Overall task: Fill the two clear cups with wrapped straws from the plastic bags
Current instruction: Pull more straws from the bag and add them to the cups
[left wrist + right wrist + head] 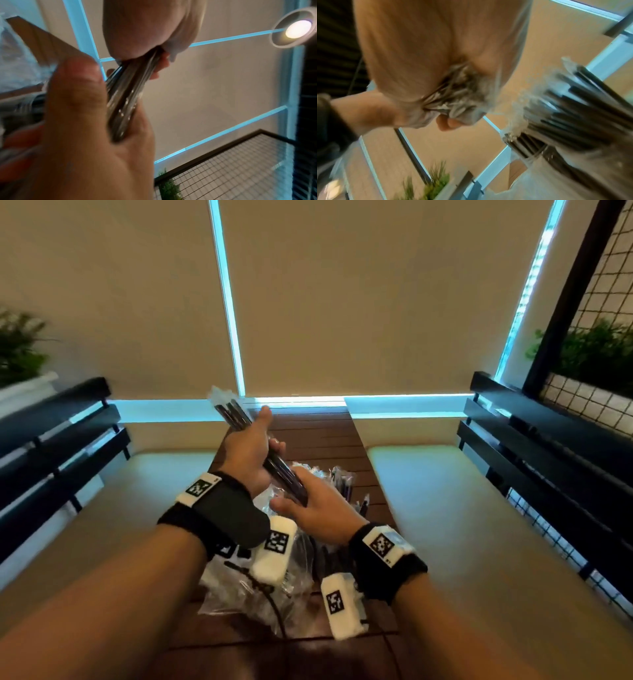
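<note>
Fingers (279,447) of the left hand (248,455) curl round the middle of a bundle of wrapped straws (239,419), thumb up along it, upper ends fanning toward the far edge of the table (318,433). Right hand (317,510) sits at the bundle's lower end, fingers loosely straight and cupping it from below; pinching or only supporting, can't tell. Bundle is tilted and held in the air over the table's middle, not yet at any cup.

Below the hands, crinkled plastic bags (260,594) with more dark straws lie along the table's near half. A clear cup (529,147), already packed with dark straws, shows only in the right wrist view, just beside the right hand. Second cup not visible.

Risks: wrappers look slick, so a loose left grip could let straws slide out the lower end if the right hand pulls off. The splayed upper ends could catch a cup rim and knock the cup over. The cup in view looks full, so forcing more in may spill.

View differences: the head view gives both hands and the bags but no cup. The left wrist view shows the bundle pressed into the right palm (96,135) and a ceiling lamp (297,29). All views are motion-blurred.
</note>
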Demonstrator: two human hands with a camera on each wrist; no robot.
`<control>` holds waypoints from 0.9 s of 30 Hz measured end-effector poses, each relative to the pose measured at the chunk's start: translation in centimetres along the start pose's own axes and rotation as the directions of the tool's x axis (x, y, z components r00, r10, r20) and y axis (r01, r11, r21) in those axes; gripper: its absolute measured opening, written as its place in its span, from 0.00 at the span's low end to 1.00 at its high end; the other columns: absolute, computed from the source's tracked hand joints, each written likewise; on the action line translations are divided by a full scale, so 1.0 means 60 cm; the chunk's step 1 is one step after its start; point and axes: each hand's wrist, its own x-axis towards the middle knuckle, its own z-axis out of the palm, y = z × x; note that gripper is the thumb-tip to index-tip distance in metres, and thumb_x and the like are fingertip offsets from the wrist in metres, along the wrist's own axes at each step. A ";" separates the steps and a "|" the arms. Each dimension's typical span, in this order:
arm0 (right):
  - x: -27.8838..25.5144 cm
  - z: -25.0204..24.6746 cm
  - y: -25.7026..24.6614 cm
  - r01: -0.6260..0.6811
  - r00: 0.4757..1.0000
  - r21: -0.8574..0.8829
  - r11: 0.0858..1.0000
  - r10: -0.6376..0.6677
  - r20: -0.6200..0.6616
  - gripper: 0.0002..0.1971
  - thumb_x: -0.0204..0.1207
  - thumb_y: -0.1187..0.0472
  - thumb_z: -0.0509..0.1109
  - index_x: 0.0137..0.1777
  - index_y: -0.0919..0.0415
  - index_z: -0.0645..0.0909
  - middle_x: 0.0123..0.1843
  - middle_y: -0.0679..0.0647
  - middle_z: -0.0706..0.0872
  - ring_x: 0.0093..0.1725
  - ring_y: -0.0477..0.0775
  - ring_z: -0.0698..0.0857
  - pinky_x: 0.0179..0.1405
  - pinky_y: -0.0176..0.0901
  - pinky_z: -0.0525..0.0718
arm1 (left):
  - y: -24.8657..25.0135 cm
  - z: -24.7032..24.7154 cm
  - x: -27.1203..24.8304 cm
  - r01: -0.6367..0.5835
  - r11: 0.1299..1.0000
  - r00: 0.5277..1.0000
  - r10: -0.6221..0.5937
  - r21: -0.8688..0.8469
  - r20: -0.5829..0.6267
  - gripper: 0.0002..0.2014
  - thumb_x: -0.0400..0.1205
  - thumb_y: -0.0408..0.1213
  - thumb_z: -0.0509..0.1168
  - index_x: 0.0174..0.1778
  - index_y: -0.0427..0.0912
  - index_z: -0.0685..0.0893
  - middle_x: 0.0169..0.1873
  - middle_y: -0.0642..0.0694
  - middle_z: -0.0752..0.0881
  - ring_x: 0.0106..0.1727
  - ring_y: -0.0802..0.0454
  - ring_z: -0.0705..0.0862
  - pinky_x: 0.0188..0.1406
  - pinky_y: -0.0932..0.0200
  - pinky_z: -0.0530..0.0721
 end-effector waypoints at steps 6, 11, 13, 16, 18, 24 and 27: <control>0.005 -0.014 0.018 -0.141 0.874 0.955 0.262 0.486 -0.004 0.35 0.82 0.31 0.52 0.71 0.60 0.79 0.69 0.65 0.84 0.68 0.63 0.85 0.65 0.57 0.84 | 0.053 0.001 -0.008 -0.226 0.964 0.968 0.238 -0.139 0.077 0.19 0.77 0.51 0.75 0.34 0.46 0.73 0.21 0.52 0.67 0.24 0.54 0.69 0.45 0.49 0.82; 0.026 -0.016 -0.001 -0.146 0.847 0.987 0.070 0.525 0.088 0.38 0.85 0.32 0.49 0.71 0.67 0.80 0.65 0.70 0.86 0.66 0.65 0.85 0.69 0.58 0.82 | 0.028 0.014 -0.048 -0.409 0.911 0.873 0.407 -0.055 0.269 0.15 0.74 0.45 0.75 0.32 0.47 0.74 0.19 0.53 0.71 0.22 0.55 0.74 0.38 0.56 0.85; 0.030 -0.008 -0.003 -0.122 0.826 0.991 0.045 0.558 0.077 0.38 0.85 0.34 0.50 0.72 0.68 0.79 0.64 0.70 0.87 0.59 0.64 0.88 0.65 0.58 0.84 | 0.006 0.022 -0.063 -0.478 0.878 0.824 0.440 0.021 0.357 0.14 0.76 0.41 0.74 0.32 0.45 0.75 0.20 0.52 0.73 0.23 0.54 0.75 0.41 0.54 0.86; 0.022 0.006 0.000 -0.090 0.825 0.996 -0.004 0.560 0.077 0.35 0.86 0.35 0.50 0.65 0.66 0.85 0.59 0.67 0.90 0.58 0.62 0.89 0.63 0.57 0.85 | -0.026 0.037 -0.081 -0.548 0.816 0.787 0.428 0.185 0.444 0.16 0.81 0.35 0.73 0.30 0.37 0.76 0.19 0.47 0.74 0.24 0.50 0.75 0.40 0.51 0.85; 0.012 0.007 0.000 -0.054 0.854 0.998 -0.037 0.516 0.066 0.35 0.86 0.36 0.51 0.52 0.63 0.92 0.59 0.66 0.90 0.65 0.63 0.86 0.66 0.59 0.83 | -0.040 0.042 -0.084 -0.544 0.811 0.776 0.388 0.216 0.498 0.18 0.81 0.34 0.73 0.27 0.38 0.75 0.19 0.43 0.73 0.24 0.47 0.74 0.37 0.52 0.83; 0.002 -0.048 0.016 -0.123 0.820 0.903 0.413 0.554 -0.141 0.21 0.89 0.53 0.55 0.49 0.58 0.88 0.54 0.58 0.90 0.55 0.57 0.86 0.56 0.51 0.82 | -0.040 0.041 -0.051 -0.494 0.842 0.772 0.310 0.216 0.555 0.19 0.81 0.31 0.72 0.28 0.33 0.71 0.22 0.42 0.66 0.26 0.45 0.68 0.35 0.53 0.79; -0.012 -0.089 0.074 -0.214 0.654 0.431 0.877 0.456 -0.603 0.15 0.75 0.75 0.61 0.53 0.56 0.82 0.49 0.52 0.86 0.49 0.52 0.83 0.42 0.34 0.80 | -0.033 0.033 -0.019 -0.454 0.866 0.806 0.299 0.209 0.511 0.23 0.81 0.27 0.71 0.25 0.41 0.68 0.20 0.49 0.66 0.22 0.51 0.69 0.37 0.54 0.78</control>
